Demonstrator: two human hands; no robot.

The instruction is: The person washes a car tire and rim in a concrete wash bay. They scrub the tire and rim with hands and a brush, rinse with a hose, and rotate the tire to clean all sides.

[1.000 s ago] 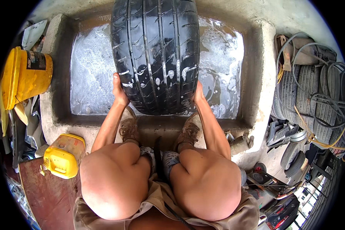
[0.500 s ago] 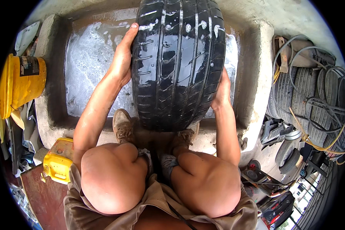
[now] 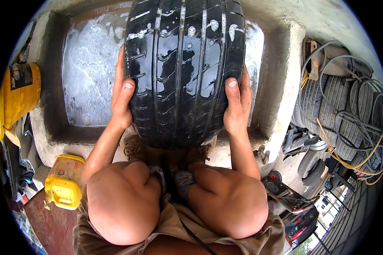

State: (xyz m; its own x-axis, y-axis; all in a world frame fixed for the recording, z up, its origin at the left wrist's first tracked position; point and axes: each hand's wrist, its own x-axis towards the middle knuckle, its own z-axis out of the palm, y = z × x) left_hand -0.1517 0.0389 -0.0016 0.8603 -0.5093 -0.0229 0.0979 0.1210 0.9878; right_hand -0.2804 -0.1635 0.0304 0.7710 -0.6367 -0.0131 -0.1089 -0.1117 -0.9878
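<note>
A wet black tyre [image 3: 187, 76] stands upright between my hands, its tread facing me and dotted with foam. My left hand [image 3: 122, 97] grips its left edge, thumb on the tread and fingers along the sidewall. On the right edge my right hand [image 3: 238, 102] holds it in the same way, thumb over the tread shoulder. Behind and beside the tyre lies soapy, foamy water [image 3: 91, 72] in a concrete trough [image 3: 281, 80]. The tyre's lower end comes down near my shoes, at the trough's near edge. Its far end runs out of the picture.
A yellow bucket [image 3: 23, 91] stands left of the trough, and a yellow jerrycan [image 3: 64, 182] sits nearer, beside my left knee. To the right are stacked tyres [image 3: 332, 110] with a tangled grey hose [image 3: 357, 123] over them. A red and black machine [image 3: 300, 225] stands at the lower right.
My left hand has slid down the tyre's left edge, its thumb now on the tread. My right thumb has come onto the tread too. The tyre sits slightly further left and nearer in the picture.
</note>
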